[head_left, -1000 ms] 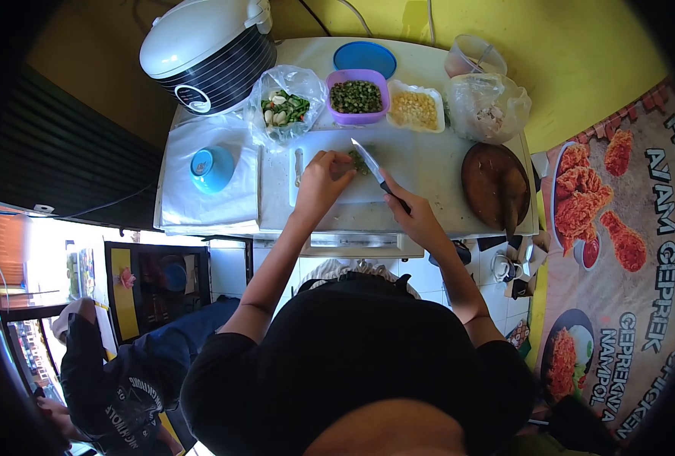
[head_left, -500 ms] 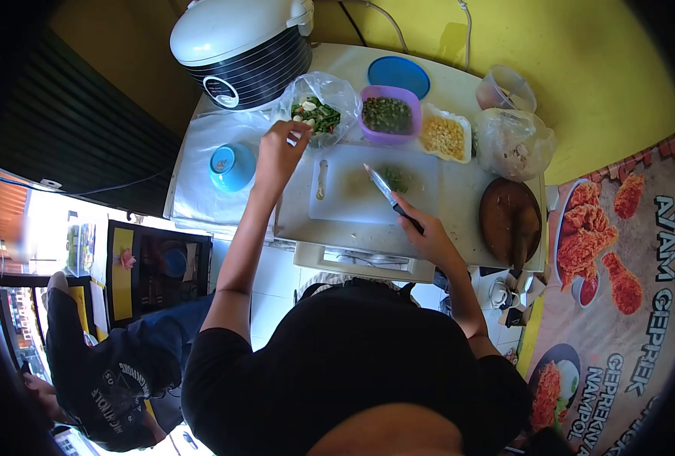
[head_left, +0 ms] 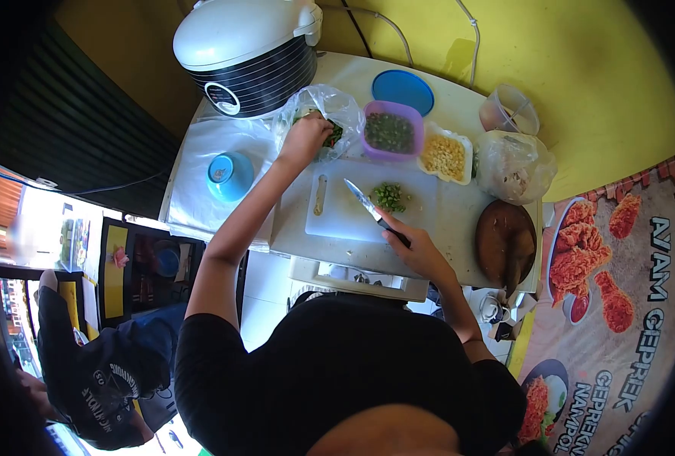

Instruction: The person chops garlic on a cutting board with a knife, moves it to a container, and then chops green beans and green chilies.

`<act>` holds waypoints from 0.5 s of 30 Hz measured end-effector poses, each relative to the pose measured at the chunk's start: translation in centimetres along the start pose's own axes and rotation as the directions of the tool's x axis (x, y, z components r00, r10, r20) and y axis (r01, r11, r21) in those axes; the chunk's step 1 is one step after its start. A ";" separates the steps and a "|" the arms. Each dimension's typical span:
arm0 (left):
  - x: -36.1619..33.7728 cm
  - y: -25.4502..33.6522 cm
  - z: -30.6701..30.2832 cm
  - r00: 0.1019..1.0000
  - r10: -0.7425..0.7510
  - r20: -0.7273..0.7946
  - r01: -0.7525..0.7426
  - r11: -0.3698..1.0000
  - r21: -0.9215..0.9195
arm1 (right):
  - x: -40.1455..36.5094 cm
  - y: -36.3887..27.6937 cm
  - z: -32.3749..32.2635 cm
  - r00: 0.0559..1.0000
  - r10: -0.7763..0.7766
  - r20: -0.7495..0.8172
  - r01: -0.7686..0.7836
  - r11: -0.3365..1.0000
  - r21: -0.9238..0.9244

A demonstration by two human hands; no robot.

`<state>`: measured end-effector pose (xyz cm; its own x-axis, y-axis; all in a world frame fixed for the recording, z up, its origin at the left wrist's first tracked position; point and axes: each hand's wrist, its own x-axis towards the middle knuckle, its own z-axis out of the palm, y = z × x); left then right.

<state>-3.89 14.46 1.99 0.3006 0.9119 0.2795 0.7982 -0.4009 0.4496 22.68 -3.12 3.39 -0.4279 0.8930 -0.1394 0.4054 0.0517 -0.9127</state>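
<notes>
My left hand (head_left: 307, 140) reaches into a clear plastic bag (head_left: 343, 102) of green vegetables, its fingers bent down among them; whatever they grip is hidden. My right hand (head_left: 417, 251) is closed on the black handle of a knife (head_left: 364, 199), whose blade points up and left over the white cutting board (head_left: 341, 216). Chopped green pieces (head_left: 390, 197) lie on the board beside the blade. Behind the board are a purple container (head_left: 392, 129) of chopped greens and a white tray (head_left: 445, 156) of pale yellow pieces.
A rice cooker (head_left: 250, 61) stands at the back left, a blue bowl (head_left: 229, 175) in front of it. A blue lid (head_left: 403, 92) lies behind the purple container. To the right are a plastic bag (head_left: 516, 167), a clear tub (head_left: 509, 110) and a stone mortar (head_left: 505, 239). A person (head_left: 109, 372) is at far left.
My left hand has moved from above the bag's opening down into the greens. The knife, still in my right hand, has shifted slightly left and down in view. The whole view has shifted slightly.
</notes>
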 end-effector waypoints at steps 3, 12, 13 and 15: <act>0.1 -0.3 0.4 0.999 0.003 -0.050 -0.004 1.000 -0.017 | 0.0 0.6 0.3 0.996 -0.084 0.039 0.086 0.995 -0.056; -4.0 2.3 -3.1 0.961 -0.058 -0.270 0.001 0.978 -0.208 | -0.9 1.2 -0.3 0.997 -0.071 0.043 0.076 0.989 -0.125; -5.2 3.1 -3.8 0.968 -0.096 -0.232 0.035 0.967 -0.251 | -0.8 0.9 -0.7 0.999 -0.022 0.035 0.026 0.989 -0.145; -7.4 4.9 -4.4 0.981 -0.082 -0.178 0.020 0.945 -0.327 | -1.0 0.5 -1.1 0.999 0.033 0.021 -0.029 0.986 -0.164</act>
<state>-4.53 5.35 5.87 0.1365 0.9114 0.3882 0.5891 -0.3897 0.7078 24.19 -3.52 3.48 -0.4314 0.8845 -0.1778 0.5446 0.0981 -0.8330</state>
